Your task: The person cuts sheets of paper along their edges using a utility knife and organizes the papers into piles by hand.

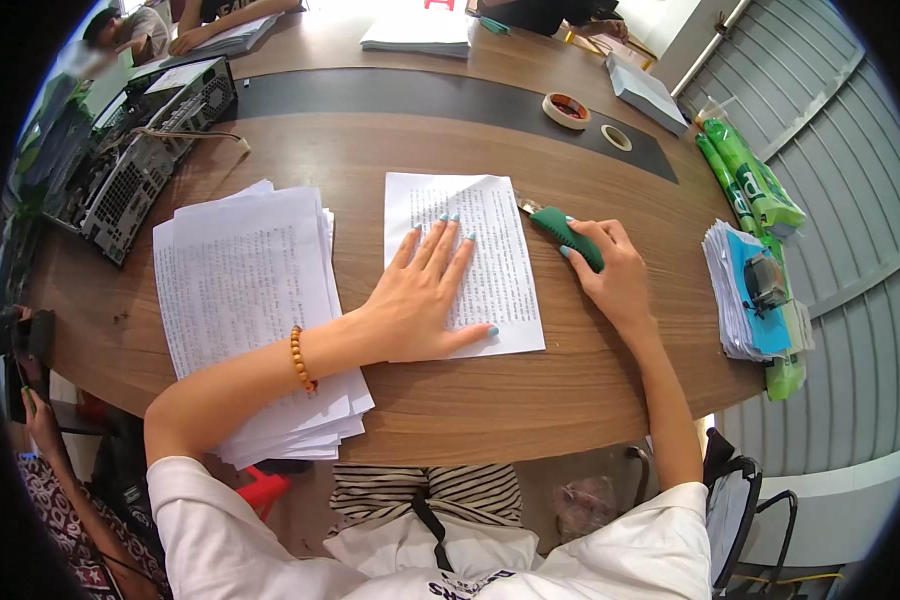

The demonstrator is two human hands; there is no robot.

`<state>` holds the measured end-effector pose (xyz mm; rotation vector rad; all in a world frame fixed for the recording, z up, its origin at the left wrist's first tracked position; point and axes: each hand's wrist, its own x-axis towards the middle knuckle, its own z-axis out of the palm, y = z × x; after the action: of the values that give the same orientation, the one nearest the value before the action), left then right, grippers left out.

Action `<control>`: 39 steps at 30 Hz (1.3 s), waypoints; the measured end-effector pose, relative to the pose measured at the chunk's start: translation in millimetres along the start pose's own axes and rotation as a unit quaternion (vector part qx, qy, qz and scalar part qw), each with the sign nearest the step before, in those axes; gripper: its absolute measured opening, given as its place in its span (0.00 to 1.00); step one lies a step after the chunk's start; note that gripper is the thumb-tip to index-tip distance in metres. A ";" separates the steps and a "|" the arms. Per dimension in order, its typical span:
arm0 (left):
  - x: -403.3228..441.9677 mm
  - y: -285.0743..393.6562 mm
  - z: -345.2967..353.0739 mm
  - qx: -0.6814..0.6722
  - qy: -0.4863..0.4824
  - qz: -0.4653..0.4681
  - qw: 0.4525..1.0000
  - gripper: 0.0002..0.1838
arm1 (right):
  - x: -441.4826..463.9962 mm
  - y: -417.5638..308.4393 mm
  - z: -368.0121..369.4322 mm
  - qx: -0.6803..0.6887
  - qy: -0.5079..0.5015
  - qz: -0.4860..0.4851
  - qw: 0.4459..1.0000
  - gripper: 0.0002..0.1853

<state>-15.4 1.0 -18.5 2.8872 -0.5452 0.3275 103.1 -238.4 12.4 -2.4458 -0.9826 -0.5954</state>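
My left hand [425, 290] lies flat with fingers spread on a printed sheet of paper [505, 280] in front of me. Just right of the sheet, my right hand [613, 275] is closed around a green utility knife [553, 224]. Its metal tip points up and left, close to the sheet's upper right edge. Under my left forearm rests a thick stack of printed papers [245, 270], its edges uneven.
A computer case [135, 180] with a cable stands at the left. Tape rolls [566, 111] lie toward the back. Along the right edge are papers with a blue sheet [745, 290] and green packages [755, 180]. More paper stacks [415, 35] and other people are across the table.
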 end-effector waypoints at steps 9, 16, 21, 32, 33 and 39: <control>-0.9 -2.3 0.8 -0.028 0.025 0.018 0.999 0.49 | 0.7 12.5 -8.0 0.009 -0.025 -0.016 1.000 0.16; -0.8 -1.4 1.7 -0.017 0.019 0.021 0.999 0.50 | 3.7 8.5 -0.1 0.025 -0.027 0.001 0.999 0.16; -0.3 -2.1 0.8 -0.015 0.013 0.021 1.000 0.50 | 10.7 12.4 2.9 0.007 -0.011 -0.033 0.999 0.16; -1.7 -3.6 -0.6 -0.023 0.001 0.043 0.999 0.48 | -3.3 55.4 -19.7 0.015 -0.028 -0.059 0.998 0.18; -3.8 -2.7 -3.9 -0.024 -0.004 0.039 0.999 0.48 | -8.3 78.6 -28.9 -0.015 0.021 -0.035 0.999 0.18; -4.7 -1.2 -6.1 -0.025 -0.012 0.034 0.999 0.48 | -30.1 78.4 -49.6 0.015 0.111 0.117 0.987 0.16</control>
<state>-20.2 5.0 -14.0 2.8332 -0.6461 0.2862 128.7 -332.4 18.3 -2.3617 -0.6008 -0.7444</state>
